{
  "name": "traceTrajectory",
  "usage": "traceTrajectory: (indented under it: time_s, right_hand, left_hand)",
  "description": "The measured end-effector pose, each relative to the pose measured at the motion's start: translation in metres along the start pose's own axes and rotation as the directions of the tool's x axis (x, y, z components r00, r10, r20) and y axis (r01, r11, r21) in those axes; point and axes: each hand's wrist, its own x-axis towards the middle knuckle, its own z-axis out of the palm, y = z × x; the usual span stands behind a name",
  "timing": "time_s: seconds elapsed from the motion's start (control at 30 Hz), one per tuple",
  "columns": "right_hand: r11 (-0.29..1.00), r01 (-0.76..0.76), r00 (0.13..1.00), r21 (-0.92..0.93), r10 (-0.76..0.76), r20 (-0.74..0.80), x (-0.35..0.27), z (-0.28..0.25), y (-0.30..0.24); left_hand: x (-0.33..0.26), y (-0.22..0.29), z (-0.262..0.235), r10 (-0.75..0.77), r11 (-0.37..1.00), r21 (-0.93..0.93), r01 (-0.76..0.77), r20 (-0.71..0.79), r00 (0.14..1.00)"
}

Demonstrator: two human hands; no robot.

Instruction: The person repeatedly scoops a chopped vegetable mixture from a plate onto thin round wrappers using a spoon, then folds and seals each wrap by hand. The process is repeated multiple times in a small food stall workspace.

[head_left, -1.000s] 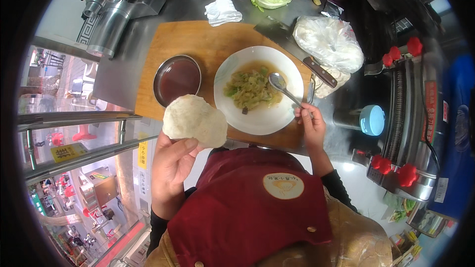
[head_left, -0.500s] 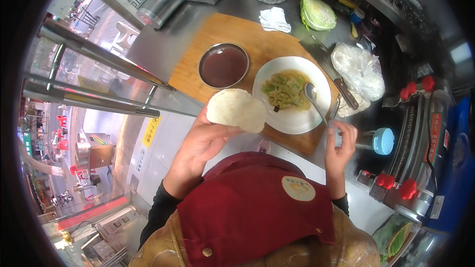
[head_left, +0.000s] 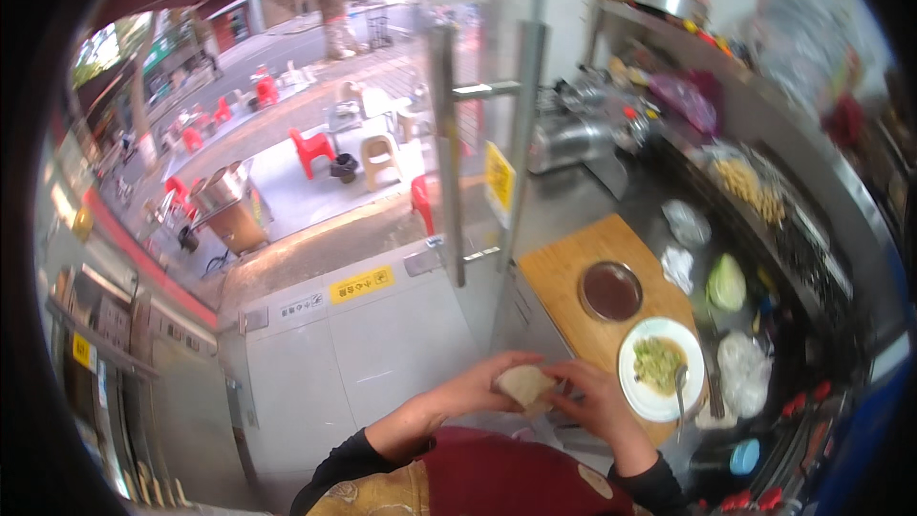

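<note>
Wrapper: pale dough round (head_left: 523,386) was held up near the person's chest, folded between both hands, well off the tabletop (head_left: 564,272).
L hand: left hand (head_left: 478,387) cupped the wrapper from the left, fingers curled round it.
R hand: right hand (head_left: 597,403) pinched the wrapper's right side, closed on it.
Progress: looked like filling was already inside & the fold was being closed; seal prob. not finished, can't tell how much edge was left.
Plate: white plate (head_left: 659,368) sat to the right on the wooden board, green filling (head_left: 657,361) left in it, spoon (head_left: 680,384) resting in it.
Bowl: dark sauce bowl (head_left: 610,290) farther back on the board, apart from the plate.
Vs 0.5 s ago: wrapper was then flat & open on the left hand, right hand at the spoon; by now the right hand had left the spoon & joined the left on the wrapper.
View: head had lifted, street & glass door (head_left: 478,134) now filled the far left.
</note>
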Motion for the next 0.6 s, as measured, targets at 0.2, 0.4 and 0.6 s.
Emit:
traceTrajectory:
  time_s: [0.2, 0.4, 0.6]
  right_hand:
    - [0.990, 0.076, 0.986, 0.114, -0.092, 0.139, 0.026, 0.076, -0.008]
    - [0.957, -0.047, 0.946, 0.286, -0.049, 0.320, 0.038, 0.153, -0.004]
    - [0.630, -0.525, 0.810, 0.572, 0.164, 0.563, 0.054, 0.179, 0.012]
  left_hand:
    - [-0.089, -0.015, -0.028, 0.082, 0.995, -0.046, -0.094, -0.204, 0.976]
    - [-0.147, -0.042, -0.045, 0.050, 0.998, -0.023, -0.062, -0.342, 0.938]
    - [-0.164, -0.052, -0.042, -0.040, 0.965, -0.239, -0.109, -0.543, 0.839]
